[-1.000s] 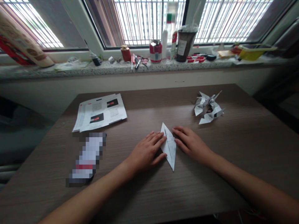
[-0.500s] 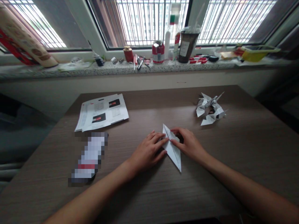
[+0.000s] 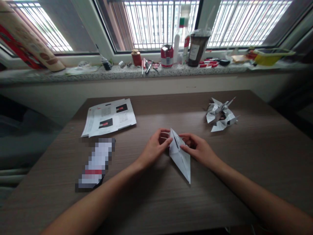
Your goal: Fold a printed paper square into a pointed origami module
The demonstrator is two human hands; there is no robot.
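A white folded paper (image 3: pixel 179 158), shaped like a long kite with a slit down its upper middle, is between my hands over the brown table. My left hand (image 3: pixel 158 142) pinches its left edge, thumb on the front and fingers behind. On the opposite side, my right hand (image 3: pixel 197 147) grips the right edge, its thumb pressed on the front face. The fingertips behind the paper are partly hidden. The paper's lower point hangs towards me.
Printed sheets (image 3: pixel 110 117) lie at the back left of the table (image 3: pixel 151 202), with a pixelated phone-like object (image 3: pixel 96 163) nearer me. Folded paper pieces (image 3: pixel 221 114) cluster at the back right. The windowsill (image 3: pixel 80 75) carries a red can (image 3: pixel 167 56), a dark cup (image 3: pixel 197 49) and bottles.
My left hand has gone from lying flat on the paper to pinching its left edge. The paper has tilted up, and its centre slit shows wider. My right hand keeps its grip.
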